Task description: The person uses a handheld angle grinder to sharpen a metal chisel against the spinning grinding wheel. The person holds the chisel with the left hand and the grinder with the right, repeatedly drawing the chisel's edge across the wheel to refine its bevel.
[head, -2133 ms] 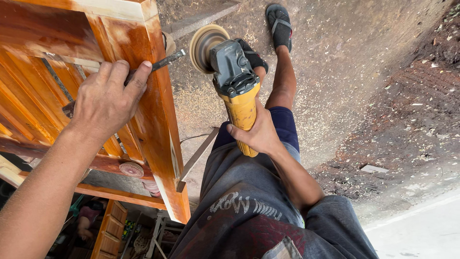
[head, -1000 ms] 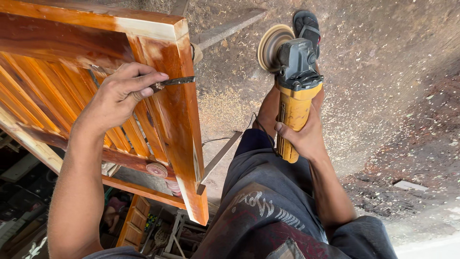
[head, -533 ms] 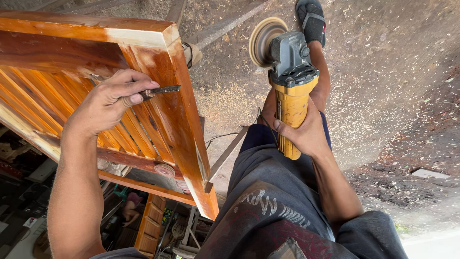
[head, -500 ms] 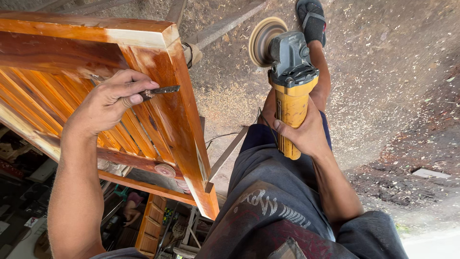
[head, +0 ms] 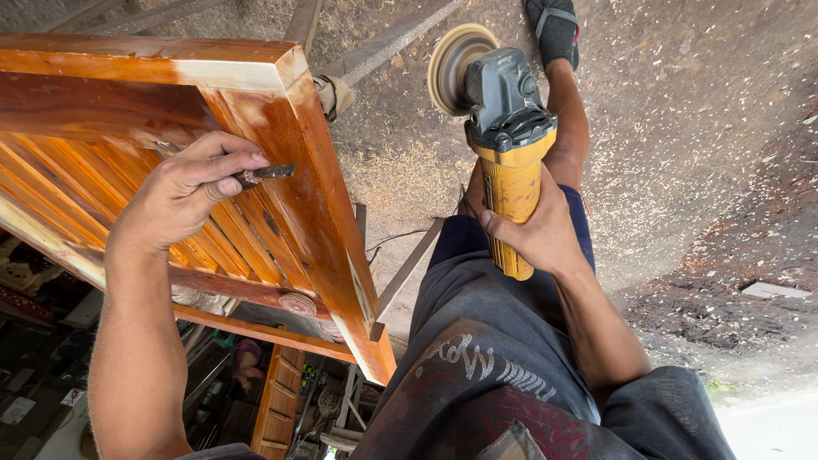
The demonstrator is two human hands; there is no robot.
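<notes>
Our left hand (head: 183,194) pinches a thin metal blade (head: 266,172) against the stiff louvred door frame (head: 281,162). To the right, our right hand (head: 538,230) wraps the heavy yellow grinder (head: 504,140) by its handle, disc far.

The left hand (head: 183,198) sits at the end of a bare forearm that rises from the lower left, wrist fairly straight. Its fingers are curled inward, thumb and forefinger pinched together at the tips. The right hand (head: 538,228) is wrapped in a full fist, knuckles toward the camera, thumb folded around the near side. Its forearm runs back to the lower right, elbow bent. How tightly the left fingers press is hard to judge from this angle.
</notes>
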